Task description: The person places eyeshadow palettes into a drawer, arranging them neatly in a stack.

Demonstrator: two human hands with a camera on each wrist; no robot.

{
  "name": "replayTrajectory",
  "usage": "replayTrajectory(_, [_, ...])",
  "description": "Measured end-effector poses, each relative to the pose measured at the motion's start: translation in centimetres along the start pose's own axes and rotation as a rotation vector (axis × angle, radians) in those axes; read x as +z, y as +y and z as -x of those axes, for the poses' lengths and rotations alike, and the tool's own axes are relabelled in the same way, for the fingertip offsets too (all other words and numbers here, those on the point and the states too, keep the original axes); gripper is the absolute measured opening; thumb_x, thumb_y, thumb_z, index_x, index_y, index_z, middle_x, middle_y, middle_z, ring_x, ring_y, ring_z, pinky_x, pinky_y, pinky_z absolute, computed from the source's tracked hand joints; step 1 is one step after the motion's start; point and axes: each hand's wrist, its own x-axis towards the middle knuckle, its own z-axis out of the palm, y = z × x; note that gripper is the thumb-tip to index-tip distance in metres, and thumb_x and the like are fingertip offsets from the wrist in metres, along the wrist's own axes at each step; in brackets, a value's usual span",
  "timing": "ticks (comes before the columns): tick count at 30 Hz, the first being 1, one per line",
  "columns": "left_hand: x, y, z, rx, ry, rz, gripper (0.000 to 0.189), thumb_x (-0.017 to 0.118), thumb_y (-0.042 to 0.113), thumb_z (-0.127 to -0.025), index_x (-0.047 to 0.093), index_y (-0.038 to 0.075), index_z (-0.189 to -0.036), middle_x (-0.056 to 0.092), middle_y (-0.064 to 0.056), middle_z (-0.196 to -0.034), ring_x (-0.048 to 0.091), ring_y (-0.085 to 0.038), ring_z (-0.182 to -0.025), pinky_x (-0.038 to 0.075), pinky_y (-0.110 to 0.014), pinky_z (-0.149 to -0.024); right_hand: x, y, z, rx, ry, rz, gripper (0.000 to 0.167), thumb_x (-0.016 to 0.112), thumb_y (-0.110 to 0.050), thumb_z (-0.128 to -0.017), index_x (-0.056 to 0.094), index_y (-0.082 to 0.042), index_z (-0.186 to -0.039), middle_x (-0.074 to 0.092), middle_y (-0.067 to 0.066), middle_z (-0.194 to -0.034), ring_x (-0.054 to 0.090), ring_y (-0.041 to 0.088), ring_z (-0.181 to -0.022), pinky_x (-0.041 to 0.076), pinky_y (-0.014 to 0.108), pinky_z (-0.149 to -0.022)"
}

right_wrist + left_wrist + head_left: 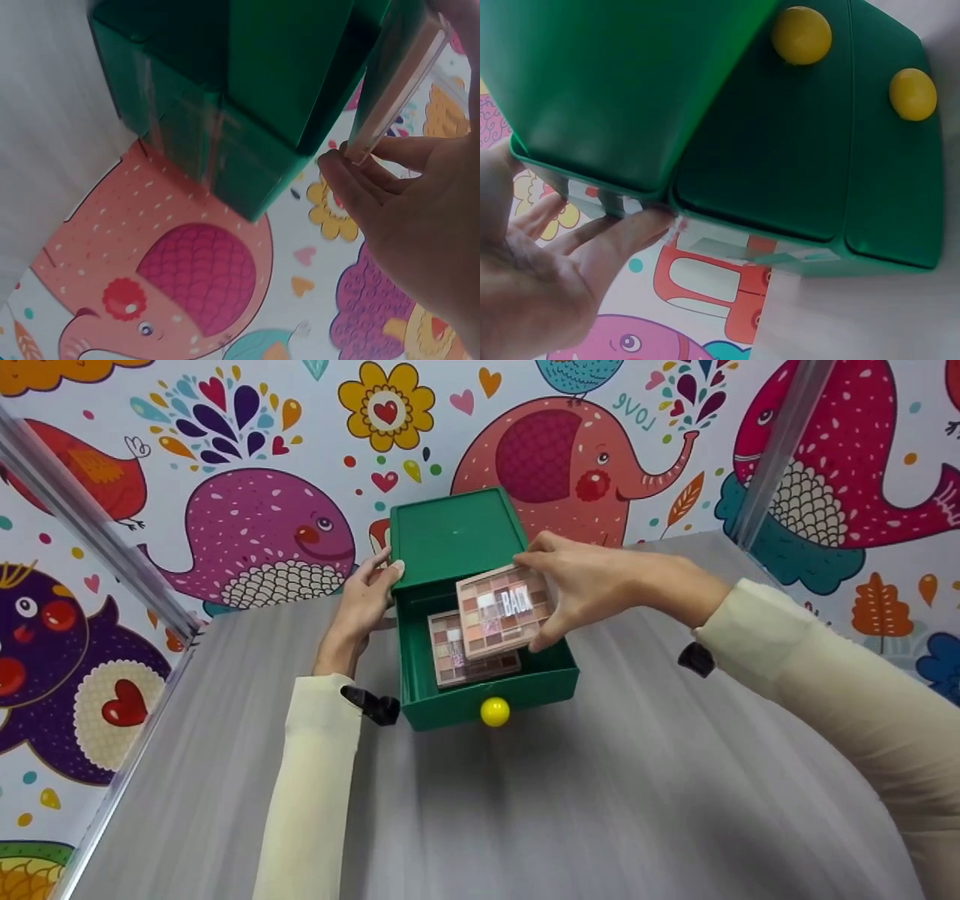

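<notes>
My right hand point(589, 577) pinches an eyeshadow palette point(499, 619) by its edge, tilted over the pulled-out top drawer point(491, 690) of a green drawer cabinet point(457, 536). The palette's clear lid shows pinkish and brown squares with white lettering. A second, similar palette point(444, 656) lies in that drawer, partly hidden below the held one. At the cabinet's left side is my left hand point(364, 600), its thumb touching the front corner and its fingers lying along the side wall. In the right wrist view, fingers and thumb hold the palette point(397, 90) edge-on.
A yellow knob point(495, 712) sticks out from the open drawer's front. Two lower drawers with yellow knobs point(802, 35) are closed. The cabinet stands on a grey table point(525, 810), close to a patterned back wall point(420, 450); metal posts point(784, 457) frame the sides.
</notes>
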Motion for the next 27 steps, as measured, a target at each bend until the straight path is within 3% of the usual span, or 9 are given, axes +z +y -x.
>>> replayTrajectory(15, [-0.1, -0.1, 0.3, 0.010, -0.022, 0.008, 0.060, 0.047, 0.043, -0.105, 0.027, 0.030, -0.159, 0.034, -0.011, -0.162, 0.044, -0.043, -0.142, 0.045, -0.062, -0.107, 1.9, -3.3, -2.4, -0.068, -0.108, 0.128, 0.103, 0.079, -0.056, -0.075, 0.036, -0.006, -0.154, 0.041, 0.014, -0.146, 0.047, 0.026, -0.126, 0.054, 0.041, -0.103])
replayTrajectory(27, [0.0, -0.1, 0.1, 0.017, -0.013, 0.010, 0.059, 0.047, 0.041, -0.105, 0.027, 0.030, -0.160, 0.041, -0.012, -0.157, 0.051, -0.038, -0.134, 0.048, -0.061, -0.104, 2.1, -3.7, -3.4, -0.025, -0.165, 0.202, 0.107, 0.077, -0.063, -0.076, 0.034, -0.005, -0.155, 0.040, 0.015, -0.145, 0.046, 0.027, -0.125, 0.051, 0.041, -0.107])
